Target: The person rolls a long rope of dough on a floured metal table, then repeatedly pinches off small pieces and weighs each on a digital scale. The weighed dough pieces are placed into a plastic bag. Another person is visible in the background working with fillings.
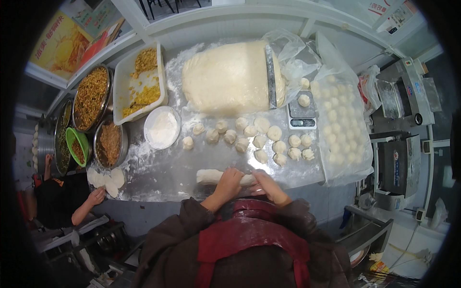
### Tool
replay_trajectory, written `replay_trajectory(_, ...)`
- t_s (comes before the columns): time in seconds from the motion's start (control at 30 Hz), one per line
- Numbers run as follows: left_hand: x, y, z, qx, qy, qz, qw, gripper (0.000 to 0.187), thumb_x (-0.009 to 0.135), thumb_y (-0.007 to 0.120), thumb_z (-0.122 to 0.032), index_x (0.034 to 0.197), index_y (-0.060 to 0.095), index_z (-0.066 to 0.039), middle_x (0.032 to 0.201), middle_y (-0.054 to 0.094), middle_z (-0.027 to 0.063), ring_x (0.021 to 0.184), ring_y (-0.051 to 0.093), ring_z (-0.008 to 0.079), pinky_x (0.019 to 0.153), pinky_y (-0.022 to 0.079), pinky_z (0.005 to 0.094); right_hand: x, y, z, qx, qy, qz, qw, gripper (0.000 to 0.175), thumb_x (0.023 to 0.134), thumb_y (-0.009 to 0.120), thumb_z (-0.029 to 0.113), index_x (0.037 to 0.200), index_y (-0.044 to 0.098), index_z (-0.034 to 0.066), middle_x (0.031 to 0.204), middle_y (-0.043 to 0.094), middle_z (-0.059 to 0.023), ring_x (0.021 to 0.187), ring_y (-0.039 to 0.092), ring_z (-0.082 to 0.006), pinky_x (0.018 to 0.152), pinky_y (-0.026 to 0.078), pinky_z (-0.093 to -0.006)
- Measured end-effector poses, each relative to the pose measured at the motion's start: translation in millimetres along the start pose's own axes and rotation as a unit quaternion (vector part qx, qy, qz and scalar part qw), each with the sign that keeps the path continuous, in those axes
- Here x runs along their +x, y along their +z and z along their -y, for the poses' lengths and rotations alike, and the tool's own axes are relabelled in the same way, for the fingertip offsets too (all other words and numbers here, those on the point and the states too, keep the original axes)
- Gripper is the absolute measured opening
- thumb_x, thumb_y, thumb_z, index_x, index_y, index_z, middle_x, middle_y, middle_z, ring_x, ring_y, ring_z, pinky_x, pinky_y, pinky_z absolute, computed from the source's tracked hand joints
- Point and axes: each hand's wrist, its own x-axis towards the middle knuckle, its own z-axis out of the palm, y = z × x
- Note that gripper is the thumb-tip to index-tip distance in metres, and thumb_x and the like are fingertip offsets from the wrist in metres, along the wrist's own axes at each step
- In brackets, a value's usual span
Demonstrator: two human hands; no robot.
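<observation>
A thick dough roll point(208, 176) lies along the front edge of the steel table. My left hand point(229, 184) is wrapped over it, fingers curled around the dough. At the roll's right end, my right hand point(269, 186) touches the dough with its fingers extended; whether it grips any is hidden. Beyond my hands sit several small dough pieces point(241, 145), some round, some pinched at the top. A digital kitchen scale point(301, 123) carries one dough piece point(303, 100). Behind them rests a large dough slab point(227, 77) under plastic film, with a flat metal bar point(271, 77) across its right end.
Plastic covers rows of dough balls point(336, 118) at right. Leftward stand a flour bowl point(162, 127), a white filling tub point(164, 91), steel filling bowls point(124, 144) and a green basket point(85, 138). A co-worker's hand point(96, 196) touches flat dough wrappers point(111, 181) at the table's left end.
</observation>
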Motion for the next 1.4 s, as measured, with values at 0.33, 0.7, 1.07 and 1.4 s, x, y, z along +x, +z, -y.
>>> replay_trajectory(0.33,18.5,-25.8,9.0,-0.017,-0.022,0.134,0.991,0.048,0.068,0.077,-0.015,0.111,0.058,-0.006,0.111,0.065,0.0193,0.105,0.06,0.0379,0.087,0.047,0.049,17.1,34.3,-9.4,-0.044,-0.121,0.028,0.991,0.019,0.097,0.06,0.021,0.101,0.064,0.0027,0.091,0.063,-0.0039,0.078,0.063,-0.0132,0.059,0.055,-0.0267)
replay_trajectory(0.7,1.5,6.0,-8.9,0.089,-0.062,-0.082,0.991,0.03,0.068,0.074,-0.014,0.094,0.061,-0.008,0.084,0.068,0.0141,0.079,0.066,0.0375,0.07,0.048,0.0492,39.3,50.7,-25.7,-0.089,-0.158,-0.105,0.978,0.021,0.094,0.061,0.023,0.087,0.066,0.0037,0.076,0.062,-0.004,0.066,0.059,-0.0133,0.056,0.049,-0.0295)
replay_trajectory(1.07,29.8,-3.1,1.5,0.164,-0.2,0.149,0.955,0.027,0.073,0.073,-0.031,0.091,0.072,-0.012,0.09,0.072,0.012,0.088,0.07,0.0318,0.072,0.05,0.0459,-7.8,40.7,11.5,-0.192,-0.171,0.127,0.958,0.018,0.094,0.06,0.017,0.094,0.067,0.0009,0.082,0.063,-0.0036,0.072,0.059,-0.0155,0.064,0.049,-0.0315)
replay_trajectory(1.4,-18.4,-33.2,16.8,0.103,-0.057,-0.011,0.993,0.039,0.063,0.072,-0.008,0.101,0.06,-0.009,0.099,0.059,0.0121,0.097,0.057,0.0345,0.08,0.045,0.0444,11.2,27.5,-0.8,0.037,-0.238,-0.078,0.967,0.02,0.098,0.061,0.018,0.111,0.06,0.0025,0.101,0.063,-0.0052,0.088,0.062,-0.0117,0.076,0.053,-0.0242)
